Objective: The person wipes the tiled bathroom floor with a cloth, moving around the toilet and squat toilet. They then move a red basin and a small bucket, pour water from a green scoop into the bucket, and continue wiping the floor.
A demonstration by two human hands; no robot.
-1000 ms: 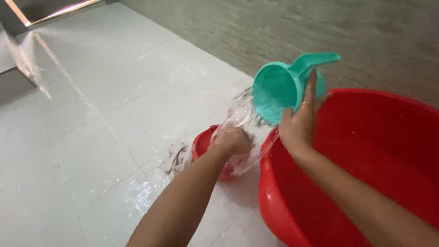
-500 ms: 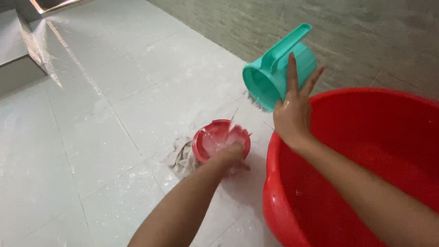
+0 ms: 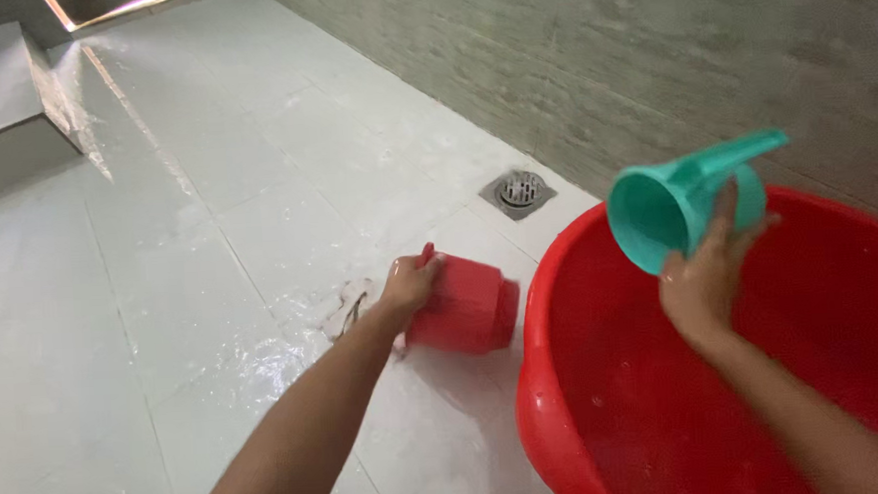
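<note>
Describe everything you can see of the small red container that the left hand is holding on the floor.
The small red container looks like glossy plastic, with fine ribs along its side. It is tipped over, its side facing the camera and its mouth hidden from view. It sits low on the wet white tiled floor, just left of the big red basin, with the floor drain beyond it. The left hand holds it at its left end, fingers curled over the edge. No handle can be made out.

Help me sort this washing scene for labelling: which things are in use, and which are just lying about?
In use:
left hand gripping the small red pot, tipped on its side
right hand holding the teal jug
big red basin

Lying about:
floor drain
grey step
</note>
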